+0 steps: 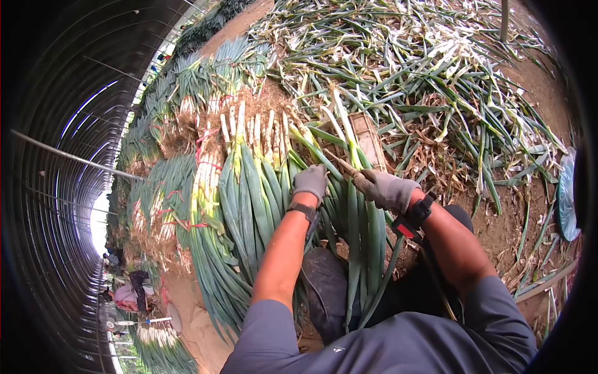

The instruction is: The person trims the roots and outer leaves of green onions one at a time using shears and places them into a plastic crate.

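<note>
My left hand [310, 182], in a grey glove, rests closed on the green leaves of a green onion stalk [356, 206] that lies across my lap. My right hand [387, 189], also gloved, grips a thin wooden-handled tool [341, 163] whose tip points left toward the stalk's pale shaft. A flat pile of trimmed green onions [249, 187] lies just left of my left hand, white ends pointing away from me.
Bundles of green onions tied with red bands [187, 187] stretch along the left. A large heap of cut leaves and trimmings [423, 81] covers the ground ahead. A small wooden box [369, 140] sits beyond my hands. People [128, 293] work far down the greenhouse tunnel.
</note>
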`<state>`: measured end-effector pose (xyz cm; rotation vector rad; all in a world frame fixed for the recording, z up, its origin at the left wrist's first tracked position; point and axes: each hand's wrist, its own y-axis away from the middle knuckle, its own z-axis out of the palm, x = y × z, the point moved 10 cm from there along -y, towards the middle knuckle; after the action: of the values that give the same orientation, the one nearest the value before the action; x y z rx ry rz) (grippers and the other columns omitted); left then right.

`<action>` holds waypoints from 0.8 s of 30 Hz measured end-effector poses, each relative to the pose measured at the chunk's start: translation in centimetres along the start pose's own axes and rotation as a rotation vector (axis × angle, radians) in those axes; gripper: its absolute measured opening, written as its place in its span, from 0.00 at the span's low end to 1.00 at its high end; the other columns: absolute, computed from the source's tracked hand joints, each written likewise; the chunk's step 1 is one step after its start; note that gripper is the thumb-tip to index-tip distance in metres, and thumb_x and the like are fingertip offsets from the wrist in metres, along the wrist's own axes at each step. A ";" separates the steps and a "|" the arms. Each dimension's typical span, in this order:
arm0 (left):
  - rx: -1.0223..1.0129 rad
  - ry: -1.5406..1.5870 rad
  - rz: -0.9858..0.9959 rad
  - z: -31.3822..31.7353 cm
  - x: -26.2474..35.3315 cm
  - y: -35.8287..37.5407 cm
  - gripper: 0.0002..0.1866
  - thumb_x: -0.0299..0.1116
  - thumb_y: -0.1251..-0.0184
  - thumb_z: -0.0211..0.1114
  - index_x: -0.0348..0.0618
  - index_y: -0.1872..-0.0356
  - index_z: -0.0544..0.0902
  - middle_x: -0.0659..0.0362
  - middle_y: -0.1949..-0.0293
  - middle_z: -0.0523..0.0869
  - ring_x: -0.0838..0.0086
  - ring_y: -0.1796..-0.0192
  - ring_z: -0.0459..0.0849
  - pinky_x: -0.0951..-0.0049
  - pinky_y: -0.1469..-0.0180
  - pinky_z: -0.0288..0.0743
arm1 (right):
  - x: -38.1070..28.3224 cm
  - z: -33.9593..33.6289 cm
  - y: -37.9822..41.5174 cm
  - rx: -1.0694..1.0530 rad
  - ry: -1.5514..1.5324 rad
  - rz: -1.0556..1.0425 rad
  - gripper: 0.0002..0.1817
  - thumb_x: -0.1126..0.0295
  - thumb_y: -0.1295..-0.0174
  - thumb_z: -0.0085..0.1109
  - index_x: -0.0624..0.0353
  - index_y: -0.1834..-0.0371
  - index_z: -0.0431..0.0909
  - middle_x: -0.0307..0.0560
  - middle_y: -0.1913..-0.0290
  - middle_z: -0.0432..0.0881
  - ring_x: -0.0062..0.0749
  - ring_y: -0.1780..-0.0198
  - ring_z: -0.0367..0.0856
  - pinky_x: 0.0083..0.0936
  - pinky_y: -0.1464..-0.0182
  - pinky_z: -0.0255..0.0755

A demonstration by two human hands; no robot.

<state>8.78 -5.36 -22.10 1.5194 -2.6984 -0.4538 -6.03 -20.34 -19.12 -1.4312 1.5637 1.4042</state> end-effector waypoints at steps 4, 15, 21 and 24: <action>-0.221 0.646 0.354 -0.8 3.2 2.3 0.11 0.41 0.29 0.67 0.46 0.56 0.88 0.54 0.60 0.91 0.63 0.55 0.91 0.62 0.51 0.84 | 0.7 -0.6 0.1 0.014 -0.041 -0.002 0.29 0.44 0.22 0.43 0.63 0.47 0.76 0.41 0.70 0.77 0.27 0.73 0.75 0.32 0.70 0.72; 0.402 0.742 -0.226 -8.0 -8.5 0.8 0.41 0.54 0.29 0.66 0.39 0.22 0.67 0.47 0.39 0.84 0.54 0.48 0.88 0.58 0.43 0.83 | 0.6 -0.3 0.0 -0.019 -0.028 -0.002 0.28 0.43 0.21 0.44 0.62 0.52 0.75 0.39 0.71 0.74 0.26 0.74 0.74 0.32 0.71 0.71; 0.241 0.318 -0.378 -0.8 -4.1 0.5 0.34 0.56 0.30 0.63 0.47 0.30 0.77 0.44 0.33 0.81 0.50 0.36 0.83 0.55 0.35 0.77 | 0.5 0.3 -0.3 -0.025 0.005 -0.033 0.27 0.46 0.21 0.43 0.65 0.53 0.74 0.42 0.71 0.76 0.28 0.73 0.76 0.33 0.69 0.73; 0.210 0.719 -0.519 0.2 -6.6 -1.0 0.32 0.57 0.30 0.61 0.48 0.32 0.78 0.44 0.39 0.85 0.49 0.39 0.85 0.53 0.38 0.78 | 0.6 0.1 -0.1 -0.052 -0.040 0.015 0.27 0.47 0.21 0.43 0.65 0.52 0.74 0.43 0.71 0.76 0.29 0.73 0.77 0.33 0.69 0.73</action>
<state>13.08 -0.31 -21.70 1.9447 -1.8405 0.3440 -6.12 -20.37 -19.71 -1.4155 1.5266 1.4831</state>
